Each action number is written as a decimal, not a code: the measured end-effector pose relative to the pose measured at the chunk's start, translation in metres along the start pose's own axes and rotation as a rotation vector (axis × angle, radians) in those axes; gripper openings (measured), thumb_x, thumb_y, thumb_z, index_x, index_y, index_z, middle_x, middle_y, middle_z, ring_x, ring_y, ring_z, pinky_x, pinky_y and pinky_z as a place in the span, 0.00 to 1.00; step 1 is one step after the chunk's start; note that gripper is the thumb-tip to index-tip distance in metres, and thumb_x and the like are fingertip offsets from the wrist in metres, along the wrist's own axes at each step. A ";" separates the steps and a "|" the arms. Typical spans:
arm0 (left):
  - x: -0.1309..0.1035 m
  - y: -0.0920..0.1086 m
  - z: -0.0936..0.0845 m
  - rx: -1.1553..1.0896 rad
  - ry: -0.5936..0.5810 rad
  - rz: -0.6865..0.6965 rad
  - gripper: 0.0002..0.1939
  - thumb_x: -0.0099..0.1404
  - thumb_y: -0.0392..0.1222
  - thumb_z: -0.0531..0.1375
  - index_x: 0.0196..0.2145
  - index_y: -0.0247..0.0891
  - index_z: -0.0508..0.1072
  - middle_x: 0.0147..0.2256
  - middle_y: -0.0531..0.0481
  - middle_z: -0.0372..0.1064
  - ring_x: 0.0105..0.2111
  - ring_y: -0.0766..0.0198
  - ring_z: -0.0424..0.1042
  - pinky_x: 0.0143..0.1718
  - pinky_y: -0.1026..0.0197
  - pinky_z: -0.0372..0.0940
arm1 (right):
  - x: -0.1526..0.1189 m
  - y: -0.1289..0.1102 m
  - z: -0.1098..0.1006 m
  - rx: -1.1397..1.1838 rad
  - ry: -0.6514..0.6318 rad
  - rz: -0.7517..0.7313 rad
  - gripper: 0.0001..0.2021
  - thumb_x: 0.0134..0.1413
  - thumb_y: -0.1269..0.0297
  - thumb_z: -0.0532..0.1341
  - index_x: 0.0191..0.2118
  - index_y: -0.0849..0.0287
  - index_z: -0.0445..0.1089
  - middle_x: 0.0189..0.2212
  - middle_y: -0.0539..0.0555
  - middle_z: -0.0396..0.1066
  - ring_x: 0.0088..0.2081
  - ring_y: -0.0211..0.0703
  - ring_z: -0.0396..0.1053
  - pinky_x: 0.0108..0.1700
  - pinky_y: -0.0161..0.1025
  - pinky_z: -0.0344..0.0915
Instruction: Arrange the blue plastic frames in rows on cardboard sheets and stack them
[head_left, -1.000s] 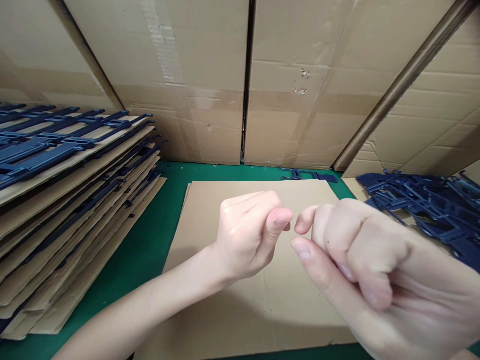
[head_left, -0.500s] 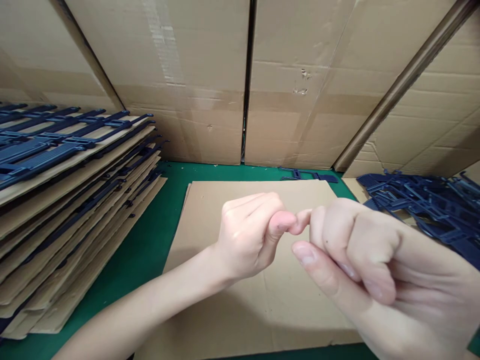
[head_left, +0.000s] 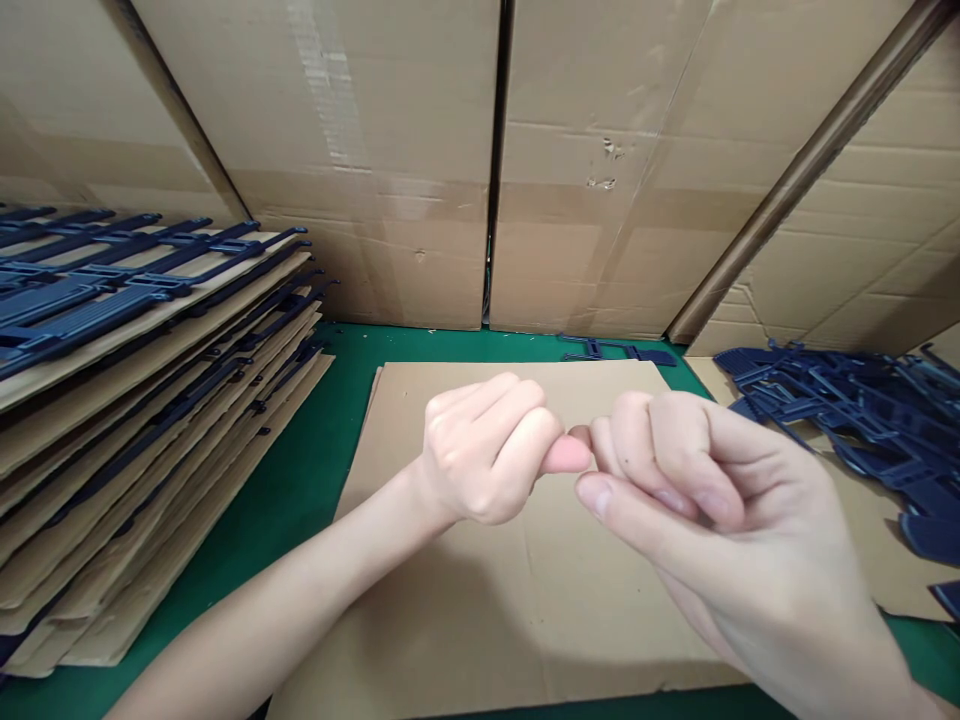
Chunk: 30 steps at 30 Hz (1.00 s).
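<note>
Hands (head_left: 487, 450) curled, meeting above cardboard sheet (head_left: 562, 590); cannot tell if pinching anything.

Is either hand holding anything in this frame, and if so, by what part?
No held object shows. The left hand is curled, its thumb tip close by the right hand's bent fingers; whether they hide something small cannot be told.

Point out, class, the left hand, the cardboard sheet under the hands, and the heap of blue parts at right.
Left hand (head_left: 489, 448), head view: back of the hand.
Cardboard sheet (head_left: 570, 590), head view: bare upper surface.
Heap of blue parts (head_left: 847, 405), head view: near its middle.
</note>
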<state>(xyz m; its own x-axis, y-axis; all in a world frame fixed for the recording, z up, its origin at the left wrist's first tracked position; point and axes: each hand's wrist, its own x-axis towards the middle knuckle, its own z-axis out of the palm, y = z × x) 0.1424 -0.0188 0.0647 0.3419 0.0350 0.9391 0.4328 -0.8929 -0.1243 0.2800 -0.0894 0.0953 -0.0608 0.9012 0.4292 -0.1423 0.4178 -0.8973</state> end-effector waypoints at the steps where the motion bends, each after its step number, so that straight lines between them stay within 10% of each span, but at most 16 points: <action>1: -0.001 0.000 0.000 0.005 -0.018 0.003 0.23 0.72 0.44 0.49 0.19 0.37 0.61 0.16 0.53 0.54 0.17 0.69 0.51 0.16 0.62 0.47 | 0.000 0.001 -0.001 0.019 -0.002 0.031 0.21 0.49 0.78 0.61 0.19 0.58 0.46 0.18 0.44 0.47 0.22 0.32 0.51 0.29 0.35 0.64; 15: -0.011 -0.004 0.012 -0.111 -0.006 -0.092 0.23 0.73 0.42 0.47 0.19 0.37 0.59 0.17 0.54 0.54 0.18 0.70 0.51 0.18 0.63 0.47 | 0.001 0.002 -0.001 0.070 -0.021 0.110 0.23 0.52 0.75 0.62 0.19 0.58 0.46 0.18 0.44 0.46 0.22 0.32 0.49 0.29 0.35 0.61; 23: 0.009 0.008 0.000 -0.902 -0.260 -0.906 0.27 0.73 0.48 0.45 0.18 0.36 0.63 0.14 0.56 0.52 0.16 0.72 0.53 0.18 0.66 0.52 | 0.006 0.000 -0.016 -0.254 0.127 -0.297 0.19 0.49 0.77 0.64 0.20 0.57 0.53 0.20 0.45 0.53 0.25 0.35 0.58 0.32 0.39 0.64; 30: 0.012 0.009 -0.002 -1.273 -0.366 -1.053 0.28 0.71 0.51 0.48 0.16 0.37 0.63 0.13 0.57 0.47 0.16 0.71 0.48 0.19 0.64 0.49 | 0.017 0.001 -0.029 -0.601 0.090 -0.354 0.08 0.50 0.71 0.65 0.26 0.54 0.66 0.24 0.49 0.64 0.28 0.40 0.65 0.30 0.41 0.63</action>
<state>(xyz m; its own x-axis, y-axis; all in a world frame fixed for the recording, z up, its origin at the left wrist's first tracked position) 0.1486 -0.0277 0.0753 0.6041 0.7385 0.2993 -0.2527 -0.1786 0.9509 0.3076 -0.0708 0.0988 -0.0265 0.6944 0.7191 0.4340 0.6560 -0.6175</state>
